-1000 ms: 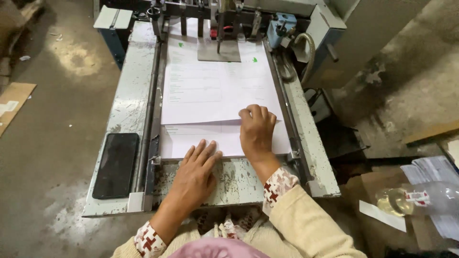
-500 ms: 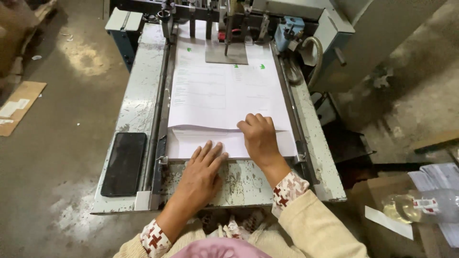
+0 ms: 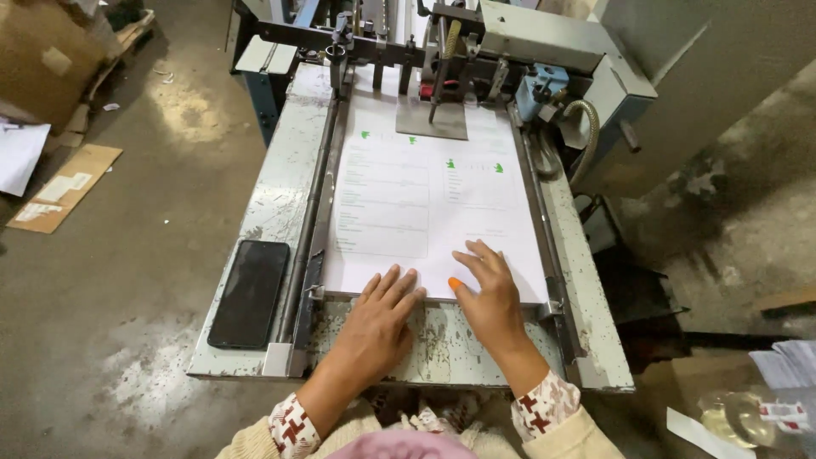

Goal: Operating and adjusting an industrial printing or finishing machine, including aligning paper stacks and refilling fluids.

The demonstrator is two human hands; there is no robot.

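Observation:
A stack of white printed paper sheets lies flat on the metal feed table of a grey machine, between two side rails. My left hand rests palm down at the stack's near edge, fingers spread and touching the paper. My right hand lies flat on the near right part of the top sheet, fingers apart, with an orange tip on the thumb. Neither hand grips anything. At the far end a metal plate sits on the stack under the machine's feed head.
A black phone lies on the table's left ledge. Cardboard pieces and a box sit on the concrete floor at left. A clear plastic bottle and paper scraps lie at lower right. Machine housing stands far right.
My right hand has slid from the raised front of the upper stack down toward the near edge; the sheets now lie as one flat stack. The view has moved closer.

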